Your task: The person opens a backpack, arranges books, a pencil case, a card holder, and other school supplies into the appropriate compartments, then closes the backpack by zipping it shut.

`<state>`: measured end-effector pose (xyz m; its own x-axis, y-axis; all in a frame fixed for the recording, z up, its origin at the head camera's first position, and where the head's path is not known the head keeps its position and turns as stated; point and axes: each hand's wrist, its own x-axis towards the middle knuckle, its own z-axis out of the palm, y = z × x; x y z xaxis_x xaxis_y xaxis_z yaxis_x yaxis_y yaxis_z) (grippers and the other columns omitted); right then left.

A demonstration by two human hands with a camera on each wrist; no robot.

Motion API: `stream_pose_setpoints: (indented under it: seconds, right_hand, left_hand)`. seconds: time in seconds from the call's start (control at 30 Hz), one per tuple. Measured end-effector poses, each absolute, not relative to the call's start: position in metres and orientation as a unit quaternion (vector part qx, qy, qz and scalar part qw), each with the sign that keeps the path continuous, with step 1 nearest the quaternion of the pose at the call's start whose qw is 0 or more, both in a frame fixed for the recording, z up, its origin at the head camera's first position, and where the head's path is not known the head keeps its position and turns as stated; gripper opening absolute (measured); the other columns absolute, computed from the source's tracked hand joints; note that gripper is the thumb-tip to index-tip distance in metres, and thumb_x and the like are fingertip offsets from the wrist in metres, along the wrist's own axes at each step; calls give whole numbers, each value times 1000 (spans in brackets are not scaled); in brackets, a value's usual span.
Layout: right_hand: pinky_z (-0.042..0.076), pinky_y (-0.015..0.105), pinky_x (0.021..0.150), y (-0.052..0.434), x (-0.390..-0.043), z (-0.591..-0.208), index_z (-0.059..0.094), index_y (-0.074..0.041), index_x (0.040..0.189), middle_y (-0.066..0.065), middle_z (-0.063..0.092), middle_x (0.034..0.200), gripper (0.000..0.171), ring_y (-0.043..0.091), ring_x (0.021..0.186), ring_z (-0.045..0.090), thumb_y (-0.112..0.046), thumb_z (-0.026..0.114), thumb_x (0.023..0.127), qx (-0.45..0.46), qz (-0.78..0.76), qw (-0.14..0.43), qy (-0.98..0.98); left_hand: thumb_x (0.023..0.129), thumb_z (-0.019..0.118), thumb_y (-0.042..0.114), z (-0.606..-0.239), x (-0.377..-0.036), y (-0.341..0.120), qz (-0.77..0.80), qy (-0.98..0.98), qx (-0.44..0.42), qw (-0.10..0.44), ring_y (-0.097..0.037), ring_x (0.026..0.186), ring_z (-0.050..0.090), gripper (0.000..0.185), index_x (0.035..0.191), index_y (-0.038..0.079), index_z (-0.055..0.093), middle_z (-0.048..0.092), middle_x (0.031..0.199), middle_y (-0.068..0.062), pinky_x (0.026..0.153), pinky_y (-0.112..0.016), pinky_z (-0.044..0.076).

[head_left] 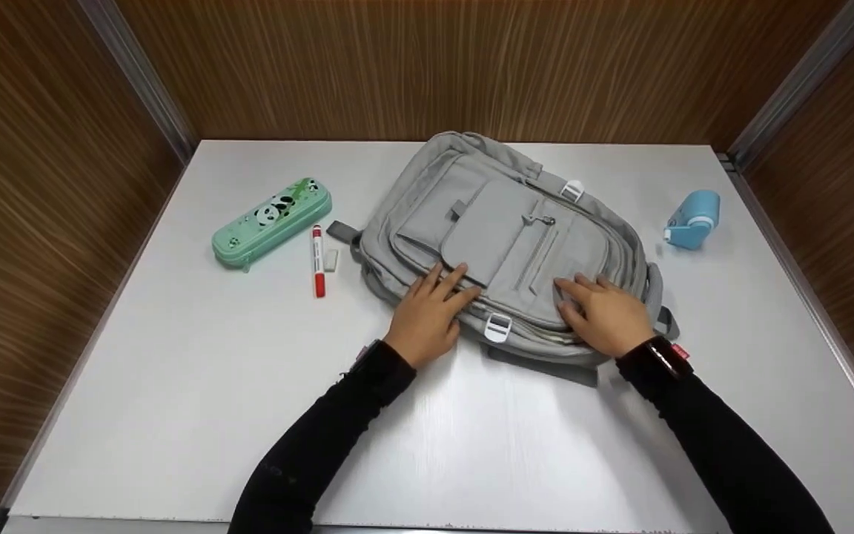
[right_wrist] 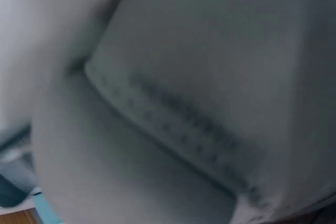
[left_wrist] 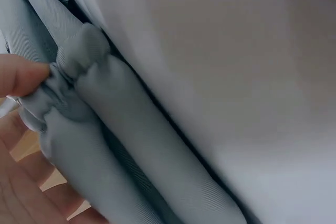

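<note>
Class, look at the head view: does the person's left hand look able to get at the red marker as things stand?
Probably yes. The left hand rests on the grey backpack, and the red marker lies on its side of the white table, with only bare tabletop between them. Nothing stands in the way.

White table (head_left: 175,386) boxed in by wood-grain walls (head_left: 412,67); metal strips (head_left: 138,74) in corners; soft glare.
</note>
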<state>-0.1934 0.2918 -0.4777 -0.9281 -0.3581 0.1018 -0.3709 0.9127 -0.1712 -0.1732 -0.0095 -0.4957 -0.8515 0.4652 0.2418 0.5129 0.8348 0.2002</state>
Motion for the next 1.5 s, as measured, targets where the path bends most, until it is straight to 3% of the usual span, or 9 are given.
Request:
stream_pose_setpoints:
  seconds: [0.27,0.37,0.6,0.67,0.8,0.9,1.03,1.2,1.5]
  right_hand:
    - [54,63,71,264,-178,-476,61,-12,132,25,65,124,46,48,107,64,-40,55,95,202,63,74,-975]
    - [55,61,68,259,-175,-476,64,-11,127,24,67,120,45,44,105,67,-41,56,95,211,67,80,-972]
    - [53,53,62,269,-188,-469,70,-9,115,16,74,102,33,38,79,70,-33,62,93,219,106,114,-963]
    - [53,54,64,276,-197,-465,69,-8,116,17,73,106,32,39,82,70,-30,62,93,215,116,117,-963]
    - [51,59,81,291,-219,-458,64,-6,124,22,65,125,37,44,105,64,-28,59,95,192,127,109,-967]
    - [43,63,96,302,-230,-461,59,-5,130,27,55,137,42,49,122,52,-26,58,94,172,117,92,-974]
    - [32,64,107,311,-235,-469,54,-5,137,32,43,145,48,52,131,42,-26,55,94,154,97,53,-982]
    - [30,63,110,312,-231,-473,53,-1,138,34,40,146,50,55,128,44,-28,52,95,136,97,42,-985]
    - [40,62,103,297,-219,-472,65,10,119,31,49,140,42,53,127,47,-22,55,93,165,106,81,-977]
  left_hand:
    - [87,55,-1,-495,-186,-31,-137,-963,-217,78,-42,146,26,66,144,30,48,29,161,-6,118,-56,26]
    - [85,58,-4,-494,-188,-34,-132,-970,-192,75,-44,147,24,70,145,31,47,27,161,-9,119,-56,22]
    - [85,62,16,-488,-164,-12,-112,-964,-233,66,-49,148,13,69,149,29,40,20,163,-13,119,-63,14]
    - [88,63,27,-487,-154,1,-90,-952,-283,75,-47,148,15,64,149,29,41,25,162,-9,118,-64,15]
    - [91,65,39,-489,-144,24,-48,-927,-355,109,-39,146,28,56,144,32,48,42,154,1,118,-59,23]
    - [90,67,36,-493,-142,34,-41,-923,-357,136,-36,142,39,49,138,33,54,52,146,4,117,-54,30]
    - [93,63,31,-496,-143,38,-46,-922,-349,162,-36,137,46,38,131,36,60,58,139,6,114,-52,36]
    - [95,60,24,-497,-148,34,-47,-919,-352,169,-36,135,48,34,126,38,65,62,136,7,113,-52,37]
    - [93,61,18,-494,-159,7,-76,-928,-328,158,-38,135,48,31,119,32,71,63,133,7,114,-55,34]
